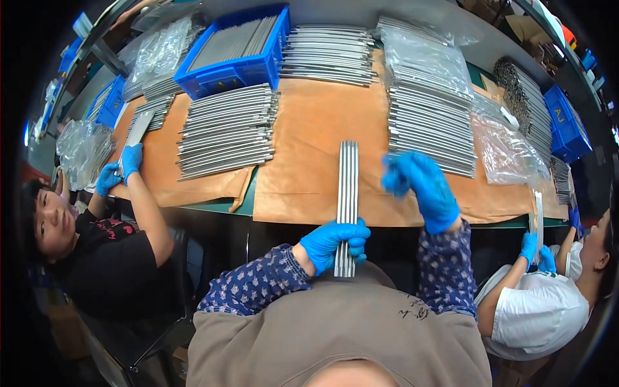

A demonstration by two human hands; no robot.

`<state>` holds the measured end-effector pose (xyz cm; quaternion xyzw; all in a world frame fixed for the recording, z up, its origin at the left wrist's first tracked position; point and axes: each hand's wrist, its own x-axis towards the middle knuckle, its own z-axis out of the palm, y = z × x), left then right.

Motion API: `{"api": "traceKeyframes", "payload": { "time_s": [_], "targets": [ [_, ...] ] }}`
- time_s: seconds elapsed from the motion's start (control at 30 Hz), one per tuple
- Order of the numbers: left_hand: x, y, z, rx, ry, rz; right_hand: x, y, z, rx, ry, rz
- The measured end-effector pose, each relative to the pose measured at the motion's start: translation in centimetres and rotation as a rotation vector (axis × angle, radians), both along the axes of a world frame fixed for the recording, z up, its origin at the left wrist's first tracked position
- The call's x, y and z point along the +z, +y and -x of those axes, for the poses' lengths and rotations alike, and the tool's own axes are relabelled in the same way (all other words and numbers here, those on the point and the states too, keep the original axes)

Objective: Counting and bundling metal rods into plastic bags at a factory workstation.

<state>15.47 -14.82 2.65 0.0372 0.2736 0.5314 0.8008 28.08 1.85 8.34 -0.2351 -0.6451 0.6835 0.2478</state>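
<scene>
My left hand (pixel 330 244), in a blue glove, is closed around a small bundle of slim metal rods (pixel 349 177). The rods stand side by side in front of my chest, their far ends reaching over the table edge. To the right of them my right hand (pixel 425 190), also gloved in blue, hangs over the table, apart from the bundle. Its fingers look curled but are smeared by motion, and nothing in them can be made out. Just beyond it lies a wide stack of metal rods (pixel 431 129), partly under clear plastic (pixel 429 61).
Brown paper (pixel 309 129) covers the table. More rods lie in a left stack (pixel 225 132) and a far stack (pixel 329 55). A blue crate (pixel 225 74) holds rods. Gloved co-workers sit at left (pixel 129 238) and right (pixel 541 297), each holding metal pieces.
</scene>
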Motion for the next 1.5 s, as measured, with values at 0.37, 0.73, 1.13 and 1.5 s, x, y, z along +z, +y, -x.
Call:
{"api": "traceKeyframes", "payload": {
  "time_s": [0.37,0.73,1.13,1.5],
  "targets": [
    [-0.7,0.6,-1.0,0.053,-0.064,-0.011,-6.8,-9.0,-6.5,0.311,-0.312,0.566],
    [-0.6,0.2,-1.4,0.04,-0.071,-0.027,-8.6,-9.2,-6.2,0.311,-0.134,0.878],
    [-1.1,0.4,-0.9,0.044,-0.021,-0.019,-9.7,-8.2,-6.1,0.416,0.083,0.996],
    [-0.8,0.1,-0.9,0.074,0.012,-0.062,-9.0,-7.8,-5.0,0.391,-0.1,0.843]
  ]
}}
